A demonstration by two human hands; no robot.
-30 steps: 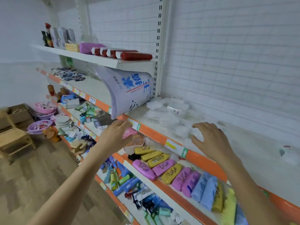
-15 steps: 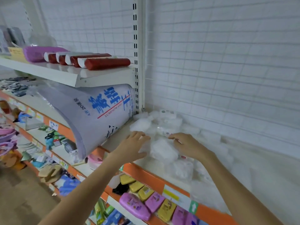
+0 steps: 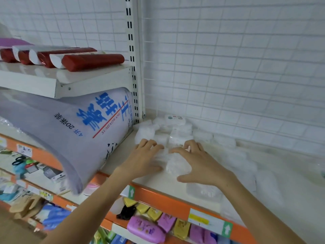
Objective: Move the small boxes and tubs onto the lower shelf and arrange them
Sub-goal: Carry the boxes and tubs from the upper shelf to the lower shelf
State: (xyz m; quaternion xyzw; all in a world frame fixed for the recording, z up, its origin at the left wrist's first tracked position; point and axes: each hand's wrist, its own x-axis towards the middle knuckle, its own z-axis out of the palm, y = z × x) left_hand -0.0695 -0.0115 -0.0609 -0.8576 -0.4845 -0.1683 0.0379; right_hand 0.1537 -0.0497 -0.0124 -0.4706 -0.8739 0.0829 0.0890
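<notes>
On the cream shelf (image 3: 158, 184) right of the big rolled bag (image 3: 73, 131), left hand (image 3: 146, 159) and right hand (image 3: 198, 164), fingers loosely spread, bracket a pale tub (image 3: 177, 166) without clasping it; best cup both sides evenly, since neighbouring white boxes (image 3: 179, 131) crowd close behind.

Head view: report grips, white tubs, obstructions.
Left hand and right hand flank a small round white plastic tub, fingers spread, no grip closed. More white tubs piled behind. Large lilac printed bag crowds left.

Cream shelf (image 3: 175, 184) with orange front edge, bearing clear small tubs and boxes (image 3: 177, 132) beside a leaning white bag (image 3: 84, 136).
</notes>
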